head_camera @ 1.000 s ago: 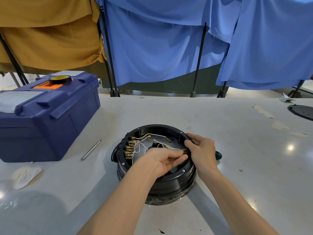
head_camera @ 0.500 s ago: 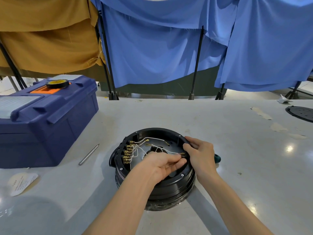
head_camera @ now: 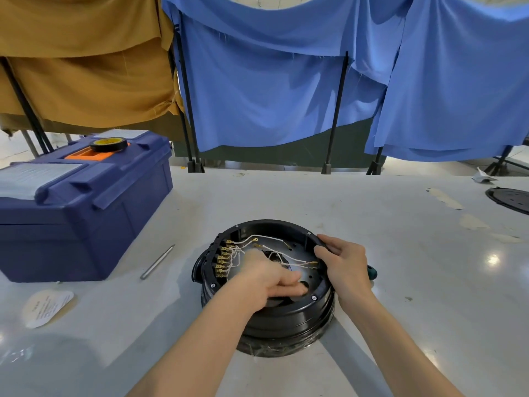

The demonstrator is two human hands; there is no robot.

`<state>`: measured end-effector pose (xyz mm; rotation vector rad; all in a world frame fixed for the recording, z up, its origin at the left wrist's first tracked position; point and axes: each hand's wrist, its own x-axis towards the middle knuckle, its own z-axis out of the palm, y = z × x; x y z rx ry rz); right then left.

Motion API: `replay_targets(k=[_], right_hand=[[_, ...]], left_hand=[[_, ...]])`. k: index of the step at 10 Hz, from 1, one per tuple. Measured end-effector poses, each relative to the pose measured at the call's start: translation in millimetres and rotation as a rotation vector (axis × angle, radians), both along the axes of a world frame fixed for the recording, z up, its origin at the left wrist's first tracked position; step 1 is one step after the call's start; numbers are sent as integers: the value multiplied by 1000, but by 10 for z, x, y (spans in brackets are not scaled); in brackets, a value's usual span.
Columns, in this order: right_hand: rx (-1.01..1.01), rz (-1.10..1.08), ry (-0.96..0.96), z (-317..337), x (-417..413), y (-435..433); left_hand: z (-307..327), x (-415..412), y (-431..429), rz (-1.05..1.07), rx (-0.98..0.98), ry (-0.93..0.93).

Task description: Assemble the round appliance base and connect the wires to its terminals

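1. The base (head_camera: 286,313) sat mid-table (head_camera: 400,253), open side up, nearer the front edge than the back.
2. Done, as I judged it: the brass terminals (head_camera: 222,260) along its left wall already carried white wires (head_camera: 272,237). Still to do: two wire ends (head_camera: 312,263) lay loose by the right wall, and no cover was on.
3. The left hand (head_camera: 269,277) lay inside the base, blurred. Its fingers looked straight and together, but whether they pinched a wire I could not tell. The right hand (head_camera: 343,263) curled over the right rim, gripping it.
4. Room: the toolbox (head_camera: 80,202) stood near on the left, with a rod (head_camera: 157,262) between it and the base. A green handle (head_camera: 372,273) lay just behind the right hand. Rightward the table ran open as far as a disc (head_camera: 512,199) at its edge, well apart.
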<state>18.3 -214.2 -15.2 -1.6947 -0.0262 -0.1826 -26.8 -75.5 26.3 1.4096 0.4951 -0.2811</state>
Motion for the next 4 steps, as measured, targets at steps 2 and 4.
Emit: replay_targets(k=[2,4], right_hand=[[43,38,3,-16,52,-58],[23,7,38,-5,113,-121]], left_hand=[[23,-287,425,276,635,-419],[-229,-463,831,622,953,-482]])
